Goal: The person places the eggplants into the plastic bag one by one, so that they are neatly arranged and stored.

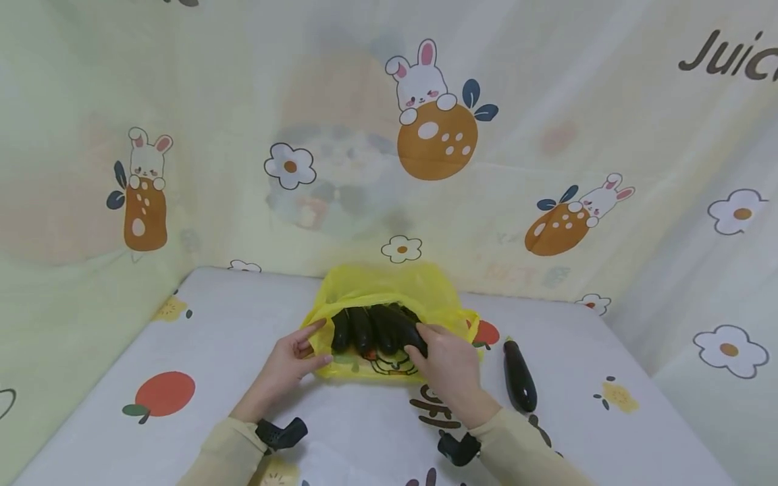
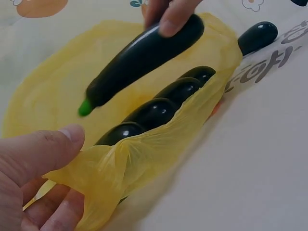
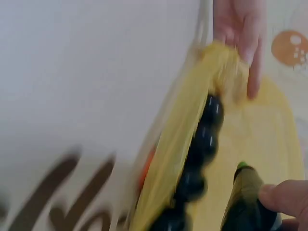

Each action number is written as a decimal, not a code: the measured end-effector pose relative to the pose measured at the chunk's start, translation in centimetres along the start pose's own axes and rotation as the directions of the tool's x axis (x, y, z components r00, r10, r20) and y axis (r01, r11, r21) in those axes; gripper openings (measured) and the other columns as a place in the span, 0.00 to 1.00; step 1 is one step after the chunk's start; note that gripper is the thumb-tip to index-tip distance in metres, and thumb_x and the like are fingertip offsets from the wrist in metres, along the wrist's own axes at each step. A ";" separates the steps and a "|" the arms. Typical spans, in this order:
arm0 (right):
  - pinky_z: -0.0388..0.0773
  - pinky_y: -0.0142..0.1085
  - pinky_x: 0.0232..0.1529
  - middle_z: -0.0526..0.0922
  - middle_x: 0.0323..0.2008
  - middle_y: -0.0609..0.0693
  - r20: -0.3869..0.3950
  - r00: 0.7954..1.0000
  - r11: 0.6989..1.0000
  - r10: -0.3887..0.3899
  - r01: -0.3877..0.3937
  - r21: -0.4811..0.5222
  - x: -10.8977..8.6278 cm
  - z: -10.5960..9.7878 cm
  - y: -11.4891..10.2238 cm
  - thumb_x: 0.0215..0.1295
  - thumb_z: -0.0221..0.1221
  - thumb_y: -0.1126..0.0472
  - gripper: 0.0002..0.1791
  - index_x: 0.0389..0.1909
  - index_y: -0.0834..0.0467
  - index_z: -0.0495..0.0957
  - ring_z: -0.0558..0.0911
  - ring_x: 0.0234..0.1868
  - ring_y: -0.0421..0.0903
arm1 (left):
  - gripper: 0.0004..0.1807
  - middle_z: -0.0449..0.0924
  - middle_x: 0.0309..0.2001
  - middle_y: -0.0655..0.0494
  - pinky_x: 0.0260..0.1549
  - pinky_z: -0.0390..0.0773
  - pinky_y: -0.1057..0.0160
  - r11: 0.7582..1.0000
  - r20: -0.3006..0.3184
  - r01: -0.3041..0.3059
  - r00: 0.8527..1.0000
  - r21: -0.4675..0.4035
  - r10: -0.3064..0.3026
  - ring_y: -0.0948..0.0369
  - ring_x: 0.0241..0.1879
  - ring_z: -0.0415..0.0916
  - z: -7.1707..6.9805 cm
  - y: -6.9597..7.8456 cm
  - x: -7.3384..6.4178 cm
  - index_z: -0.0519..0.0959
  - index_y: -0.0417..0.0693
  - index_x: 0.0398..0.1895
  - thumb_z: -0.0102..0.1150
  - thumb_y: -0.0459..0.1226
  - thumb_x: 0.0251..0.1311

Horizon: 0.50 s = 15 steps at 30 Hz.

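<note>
A yellow plastic bag [image 1: 395, 280] lies on the table with its mouth spread wide. Several dark, glossy eggplants [image 2: 151, 113] lie side by side inside it, partly covered by the bag's near side. My left hand [image 1: 294, 358] holds the left edge of the mouth, thumb on the upper side and fingers beneath the film. Over the opening, my right hand [image 1: 452, 364] grips another eggplant [image 2: 139, 60] by its thick end. Its green stem tip points toward the left hand, above the eggplants in the bag.
One more eggplant [image 1: 519, 378] lies on the table to the right of the bag, stem end away from me. Printed cloth covers the table [image 1: 243, 324], and a rabbit-patterned curtain [image 1: 340, 223] hangs behind and at both sides.
</note>
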State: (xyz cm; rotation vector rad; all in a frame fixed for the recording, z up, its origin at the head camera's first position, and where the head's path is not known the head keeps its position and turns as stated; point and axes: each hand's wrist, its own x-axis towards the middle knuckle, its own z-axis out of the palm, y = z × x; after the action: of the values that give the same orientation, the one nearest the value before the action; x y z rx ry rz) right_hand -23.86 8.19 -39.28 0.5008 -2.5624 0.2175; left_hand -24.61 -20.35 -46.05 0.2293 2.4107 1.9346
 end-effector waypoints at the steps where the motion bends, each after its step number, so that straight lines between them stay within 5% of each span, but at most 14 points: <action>1: 0.84 0.41 0.28 0.90 0.42 0.57 -0.018 1.000 1.000 -0.022 0.022 -0.020 0.2 0.4 -0.5 0.56 0.75 0.51 0.23 0.48 0.61 0.88 0.89 0.35 0.52 | 0.39 0.83 0.44 0.41 0.23 0.68 0.70 1.000 -0.003 0.007 1.000 0.003 -0.007 0.62 0.39 0.76 0.0 0.0 0.0 0.67 0.44 0.76 0.71 0.34 0.60; 3: 0.83 0.40 0.25 0.90 0.39 0.55 -0.039 0.998 0.997 -0.055 0.053 -0.057 0.8 1.2 -1.5 0.56 0.75 0.50 0.22 0.46 0.61 0.88 0.89 0.32 0.50 | 0.39 0.75 0.29 0.51 0.23 0.67 0.70 1.000 -0.008 0.018 1.000 0.009 -0.018 0.66 0.29 0.70 -0.1 0.0 -0.1 0.67 0.44 0.75 0.71 0.34 0.60; 6: 0.80 0.39 0.21 0.87 0.28 0.52 -0.049 0.997 0.992 -0.064 0.058 -0.108 2.0 2.4 -2.6 0.57 0.74 0.49 0.17 0.36 0.59 0.87 0.85 0.25 0.49 | 0.39 0.55 0.23 0.59 0.20 0.63 0.70 1.000 -0.019 0.031 0.999 0.005 -0.030 0.67 0.21 0.56 -0.1 0.0 -0.2 0.69 0.45 0.75 0.72 0.33 0.59; 11: 0.68 0.36 0.11 0.70 0.11 0.48 -0.035 0.999 0.987 -0.002 -0.004 -0.162 3.8 4.2 -3.6 0.59 0.72 0.47 0.26 0.13 0.54 0.70 0.73 0.12 0.45 | 0.39 0.55 0.23 0.59 0.21 0.62 0.70 1.000 -0.005 0.019 1.000 -0.002 -0.019 0.67 0.22 0.56 -0.1 0.0 -0.2 0.68 0.45 0.75 0.72 0.33 0.59; 15: 0.58 0.32 0.08 0.60 0.07 0.44 -0.001 0.999 0.983 0.053 -0.052 -0.176 5.1 5.1 -4.2 0.61 0.70 0.42 0.37 0.07 0.51 0.57 0.64 0.07 0.41 | 0.40 0.55 0.24 0.59 0.21 0.62 0.70 1.000 0.004 0.009 1.000 -0.001 -0.009 0.67 0.23 0.56 -0.2 -0.1 0.0 0.68 0.45 0.75 0.72 0.34 0.59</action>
State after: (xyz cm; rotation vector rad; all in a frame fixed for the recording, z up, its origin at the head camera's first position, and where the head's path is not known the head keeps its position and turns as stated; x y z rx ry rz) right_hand -28.62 1.48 -40.75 0.3671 -2.5699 0.0073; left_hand -24.60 -20.53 -46.07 0.2223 2.4036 1.9299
